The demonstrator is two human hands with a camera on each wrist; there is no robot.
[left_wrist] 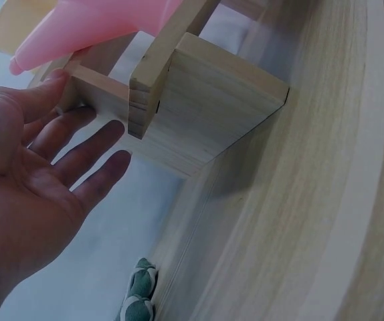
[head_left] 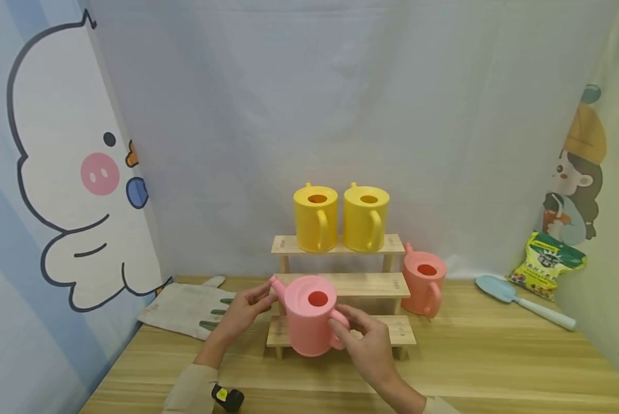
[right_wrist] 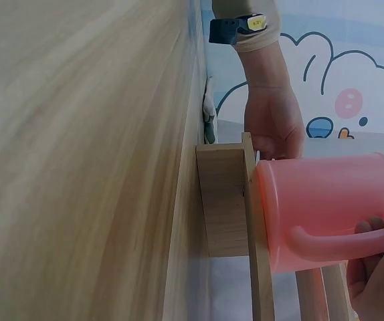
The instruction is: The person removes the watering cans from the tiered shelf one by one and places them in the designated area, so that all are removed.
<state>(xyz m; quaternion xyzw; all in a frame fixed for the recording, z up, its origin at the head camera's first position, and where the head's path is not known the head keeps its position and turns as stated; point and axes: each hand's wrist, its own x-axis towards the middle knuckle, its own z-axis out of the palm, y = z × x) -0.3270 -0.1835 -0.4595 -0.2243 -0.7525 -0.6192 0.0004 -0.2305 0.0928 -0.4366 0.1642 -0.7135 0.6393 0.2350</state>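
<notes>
A pink watering can point(head_left: 309, 325) is at the lowest step of a wooden tiered stand point(head_left: 348, 284); in the right wrist view its base meets that step's board. My right hand point(head_left: 369, 345) grips the can's handle point(right_wrist: 342, 246), fingers curled round it. Beside the spout point(left_wrist: 78, 33), my left hand point(head_left: 242, 313) has its fingers spread and loosely bent, holding nothing. Its thumb is close to the spout; whether they touch, I cannot tell. Two yellow watering cans point(head_left: 316, 221) stand on the top step, handles toward me.
Right of the stand, another pink watering can point(head_left: 418, 287) stands on the wooden table point(head_left: 496, 368). Farther right lie a pale blue trowel point(head_left: 501, 289) and a green-yellow bag point(head_left: 545, 264). A white-and-green glove point(head_left: 185, 307) lies at the left. A grey curtain point(head_left: 340, 103) hangs behind.
</notes>
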